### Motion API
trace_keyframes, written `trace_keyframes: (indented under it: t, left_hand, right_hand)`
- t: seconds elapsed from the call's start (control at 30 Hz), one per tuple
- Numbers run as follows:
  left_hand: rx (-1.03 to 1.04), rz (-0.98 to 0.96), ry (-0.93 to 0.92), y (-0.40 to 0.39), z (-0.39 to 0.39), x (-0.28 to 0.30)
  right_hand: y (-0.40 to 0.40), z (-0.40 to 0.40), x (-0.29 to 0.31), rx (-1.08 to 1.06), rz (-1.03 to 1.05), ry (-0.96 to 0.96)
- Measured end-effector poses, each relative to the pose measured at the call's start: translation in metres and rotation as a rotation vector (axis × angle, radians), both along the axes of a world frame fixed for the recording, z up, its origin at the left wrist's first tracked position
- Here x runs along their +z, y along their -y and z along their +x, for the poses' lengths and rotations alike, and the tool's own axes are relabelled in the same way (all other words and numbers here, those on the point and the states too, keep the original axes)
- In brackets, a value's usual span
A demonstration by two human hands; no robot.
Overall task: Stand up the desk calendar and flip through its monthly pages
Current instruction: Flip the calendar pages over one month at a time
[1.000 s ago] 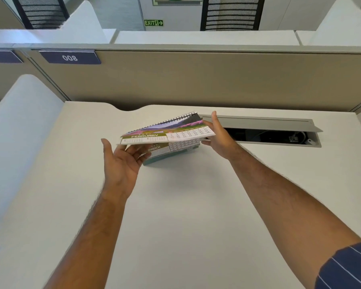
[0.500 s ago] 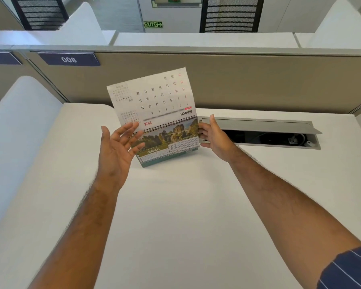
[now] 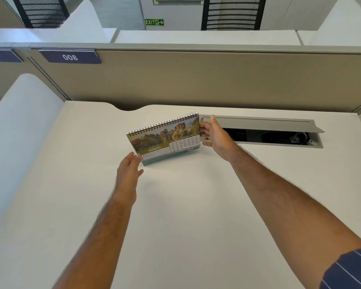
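The spiral-bound desk calendar (image 3: 165,136) stands upright on the white desk (image 3: 175,205), its MARCH page with a rocky landscape photo facing me. My right hand (image 3: 215,136) grips the calendar's right edge, thumb in front and fingers behind. My left hand (image 3: 129,174) hovers just below the calendar's lower left corner, fingers apart and fingertips close to the page edge, holding nothing.
An open cable tray (image 3: 263,132) with its grey lid raised sits in the desk right of the calendar. A beige partition (image 3: 196,80) with a "008" label (image 3: 70,57) closes off the back. A white side divider (image 3: 23,122) rises on the left.
The February page, upright half a second ago, has gone over the spiral to the back, leaving March showing. My left hand has dropped from the page to the calendar's lower left corner.
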State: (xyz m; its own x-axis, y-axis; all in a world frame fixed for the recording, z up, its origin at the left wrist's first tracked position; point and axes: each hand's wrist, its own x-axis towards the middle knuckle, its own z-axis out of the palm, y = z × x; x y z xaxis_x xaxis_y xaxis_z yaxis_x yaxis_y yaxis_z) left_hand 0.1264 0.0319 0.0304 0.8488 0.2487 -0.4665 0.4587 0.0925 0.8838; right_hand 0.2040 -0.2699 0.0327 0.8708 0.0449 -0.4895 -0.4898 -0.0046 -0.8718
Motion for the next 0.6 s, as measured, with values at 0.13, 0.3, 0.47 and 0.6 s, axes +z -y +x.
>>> trace_keyframes:
  t: [0.13,0.3,0.47,0.6]
  left_hand:
    - [-0.164,0.024,0.060,0.012,-0.009,0.001]
    - [-0.097,0.085,0.028,0.017,-0.011,0.001]
    - [0.062,0.237,-0.043,0.015,-0.010,-0.004]
    - [0.029,0.292,0.004,0.009,-0.010,-0.007]
  right_hand:
    - [0.000,0.000,0.000,-0.003,0.003,0.004]
    - [0.000,0.000,-0.001,-0.005,0.003,0.001]
    - [0.000,0.000,-0.001,-0.001,0.007,-0.004]
    - [0.000,0.001,-0.001,0.002,0.005,-0.009]
